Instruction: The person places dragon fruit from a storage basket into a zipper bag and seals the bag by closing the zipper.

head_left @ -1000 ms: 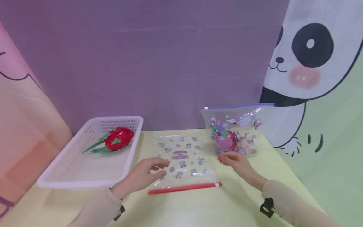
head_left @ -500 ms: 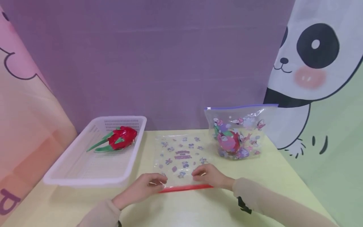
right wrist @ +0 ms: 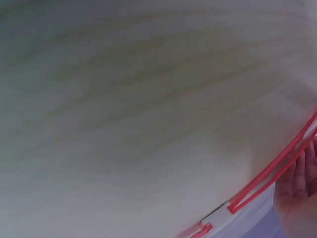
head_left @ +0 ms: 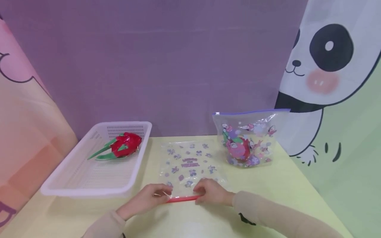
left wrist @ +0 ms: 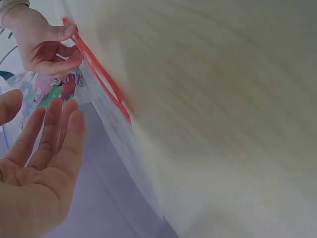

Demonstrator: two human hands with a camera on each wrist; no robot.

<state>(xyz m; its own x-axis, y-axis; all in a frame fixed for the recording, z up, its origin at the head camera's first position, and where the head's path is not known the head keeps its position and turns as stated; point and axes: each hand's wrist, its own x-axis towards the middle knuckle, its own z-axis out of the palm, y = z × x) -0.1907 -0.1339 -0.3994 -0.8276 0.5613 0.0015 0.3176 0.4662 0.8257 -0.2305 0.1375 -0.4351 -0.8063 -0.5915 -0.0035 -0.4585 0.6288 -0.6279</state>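
A clear zip bag [head_left: 190, 172] printed with small purple figures lies flat on the table, its red zip edge [head_left: 182, 199] toward me. In the left wrist view the two red zip strips [left wrist: 105, 82] stand slightly apart. My right hand [head_left: 212, 192] pinches the red edge between thumb and fingers. Beside the bag's near left corner is my left hand [head_left: 147, 200]; its fingers [left wrist: 47, 139] are extended and seem to hold nothing. The white zip slider [right wrist: 216, 214] shows in the right wrist view.
At left a white plastic basket [head_left: 86, 191] contains a shiny red object [head_left: 127, 144] with long green leaf-like parts. Back right stands another clear zip bag [head_left: 268, 132] with a purple-blue zip and a red and green object inside. A purple backdrop [head_left: 178, 66] rises behind the table.
My right hand has come left and down from near the standing bag to the flat bag's red edge and now pinches it. The left hand has moved down toward the near left corner.
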